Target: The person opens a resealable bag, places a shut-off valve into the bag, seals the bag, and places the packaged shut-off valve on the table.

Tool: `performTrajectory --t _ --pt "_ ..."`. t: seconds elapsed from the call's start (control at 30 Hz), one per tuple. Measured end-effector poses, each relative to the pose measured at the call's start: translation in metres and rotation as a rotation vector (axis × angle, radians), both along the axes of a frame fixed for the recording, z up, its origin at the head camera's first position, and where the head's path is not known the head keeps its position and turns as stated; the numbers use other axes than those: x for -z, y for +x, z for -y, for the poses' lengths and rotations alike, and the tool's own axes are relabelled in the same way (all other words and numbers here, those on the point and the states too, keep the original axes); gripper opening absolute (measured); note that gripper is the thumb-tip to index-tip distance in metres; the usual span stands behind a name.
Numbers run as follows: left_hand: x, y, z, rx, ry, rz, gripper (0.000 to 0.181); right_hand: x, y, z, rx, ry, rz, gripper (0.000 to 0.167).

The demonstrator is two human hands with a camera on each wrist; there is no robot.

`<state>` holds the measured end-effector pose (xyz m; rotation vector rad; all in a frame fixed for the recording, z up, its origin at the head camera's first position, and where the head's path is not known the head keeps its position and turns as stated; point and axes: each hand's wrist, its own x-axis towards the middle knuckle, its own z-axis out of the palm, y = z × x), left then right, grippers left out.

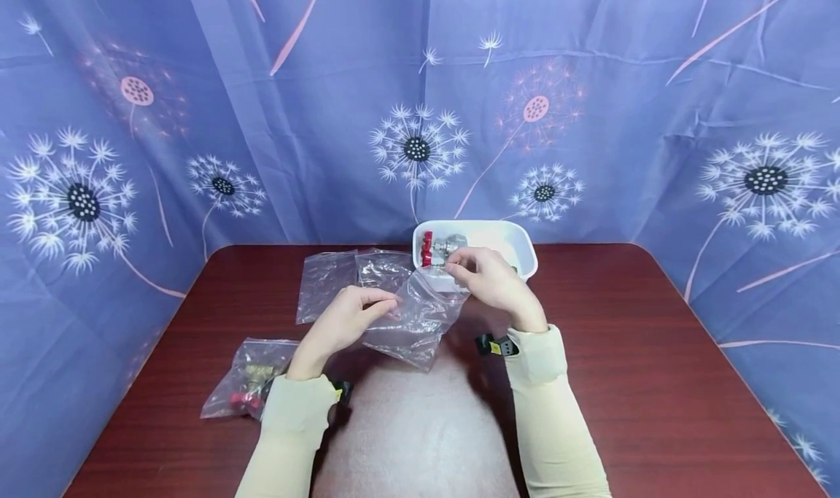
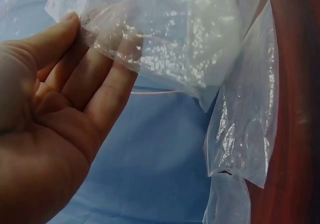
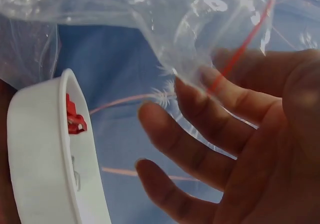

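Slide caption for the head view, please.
Left hand and right hand pinch a clear plastic bag near a white tub holding red and metal parts.

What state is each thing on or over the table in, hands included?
Raised bag: held up, apparently empty.
Left hand: pinching raised bag.
Right hand: pinching raised bag.
White tray: upright, open, holding red and silvery parts.
Flat bags: lying down, apparently empty.
Bag at left: lying down, red and yellowish pieces inside, seal unclear.

Left hand (image 1: pixel 345 318), right hand (image 1: pixel 494 279): apparent pinches
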<state>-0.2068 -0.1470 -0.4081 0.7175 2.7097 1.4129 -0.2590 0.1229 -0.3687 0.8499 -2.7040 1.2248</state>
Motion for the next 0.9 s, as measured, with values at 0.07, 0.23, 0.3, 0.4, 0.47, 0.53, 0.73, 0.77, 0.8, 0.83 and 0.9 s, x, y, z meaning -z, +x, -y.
performTrajectory --t 0.07,0.23,0.3,0.4,0.47,0.53,0.73,0.77,0.8,0.83,0.9 --pt "0.000 0.000 -0.001 0.005 0.023 0.004 0.021 0.000 0.000 -0.005 0.033 -0.042 0.009 0.011" --pt "-0.002 0.001 -0.001 0.020 0.092 0.038 0.022 0.001 -0.004 -0.020 0.123 -0.106 0.024 0.012" --pt "-0.002 0.003 0.001 0.008 0.097 0.042 0.021 0.001 -0.006 -0.025 0.147 -0.116 0.034 0.013" --pt "-0.002 0.005 0.006 -0.018 0.097 0.030 0.021 0.000 -0.009 -0.031 0.171 -0.139 0.061 0.014" --pt "-0.002 0.007 0.008 -0.036 0.112 0.026 0.022 0.000 -0.012 -0.033 0.180 -0.139 0.066 0.014" --pt "-0.001 0.009 0.011 -0.043 0.138 0.021 0.023 -0.001 -0.016 -0.034 0.193 -0.124 0.064 0.014" --pt "0.002 0.013 0.015 -0.056 0.230 0.067 0.021 -0.001 -0.031 -0.043 0.244 -0.001 0.095 0.015" --pt "0.002 0.013 0.015 -0.062 0.241 0.075 0.020 -0.001 -0.034 -0.045 0.243 0.023 0.108 0.015" --pt "0.002 0.014 0.016 -0.066 0.252 0.080 0.020 -0.001 -0.037 -0.047 0.244 0.049 0.116 0.016" --pt "0.002 0.014 0.016 -0.069 0.262 0.085 0.020 -0.001 -0.040 -0.049 0.242 0.074 0.124 0.016" --pt "0.002 0.014 0.016 -0.067 0.283 0.091 0.020 -0.001 -0.047 -0.054 0.236 0.127 0.136 0.017"
